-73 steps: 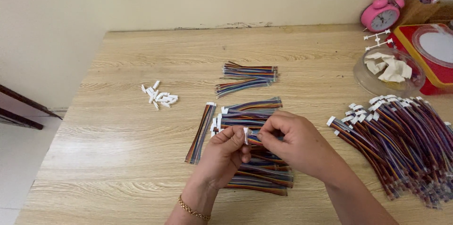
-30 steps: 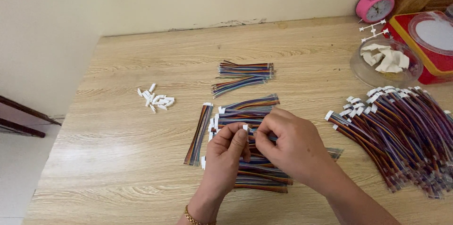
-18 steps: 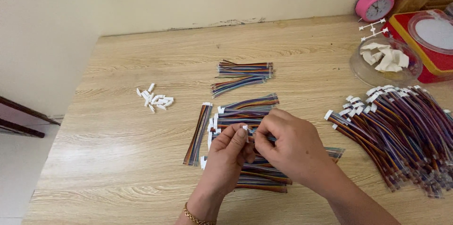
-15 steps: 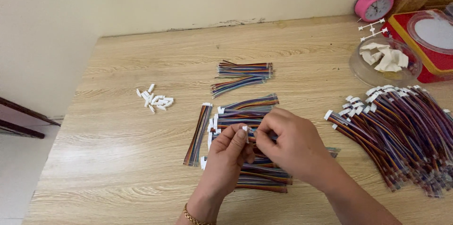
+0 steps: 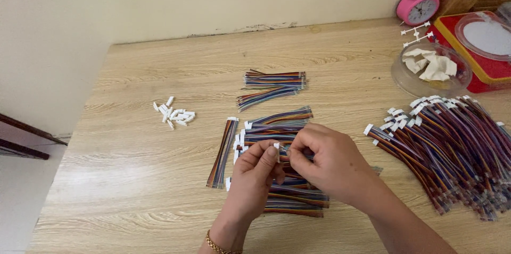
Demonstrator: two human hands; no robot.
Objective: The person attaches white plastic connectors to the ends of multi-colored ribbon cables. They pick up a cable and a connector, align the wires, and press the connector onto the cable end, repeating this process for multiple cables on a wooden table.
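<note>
Left hand (image 5: 254,171) pinches white connector (image 5: 276,146); right hand (image 5: 326,161) touching it.

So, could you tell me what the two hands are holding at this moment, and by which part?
The left hand pinches a small white connector at its fingertips. The right hand grips close beside it; what its fingers hold is hidden, probably the cable's wire end.

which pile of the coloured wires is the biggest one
The heap of wire bundles at the table's right edge, below the clear dish. It holds far more than the small groups near the hands.
</note>
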